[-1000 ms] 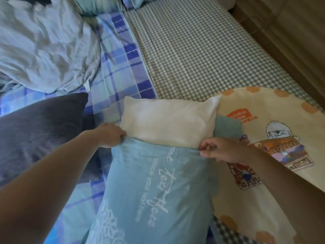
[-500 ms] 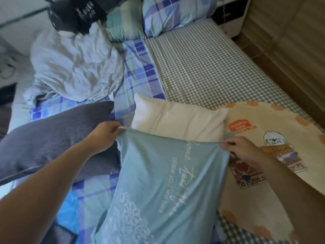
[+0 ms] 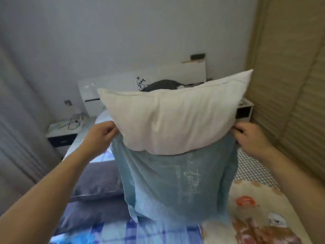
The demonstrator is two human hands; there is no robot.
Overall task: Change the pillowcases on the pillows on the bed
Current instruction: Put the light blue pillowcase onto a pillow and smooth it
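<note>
A white pillow (image 3: 172, 118) stands upright in the air above the bed, its lower half inside a light blue pillowcase (image 3: 175, 184) with white lettering. My left hand (image 3: 103, 136) grips the left corner of the pillowcase's open edge. On the other side, my right hand (image 3: 249, 138) grips the right corner. The top half of the pillow sticks out above the opening. The case's lower end hangs just above the blue checked sheet (image 3: 123, 231).
A dark grey pillow (image 3: 98, 184) lies on the bed at the left. A cream cartoon-print cloth (image 3: 260, 217) covers the right side. Behind stand a white headboard (image 3: 112, 88), a left nightstand (image 3: 65, 131) with cables, and a beige wardrobe (image 3: 290, 85) on the right.
Both hands lifted the pillow and pillowcase off the bed, from lying flat to hanging upright. My view rose from the mattress to the headboard and wall.
</note>
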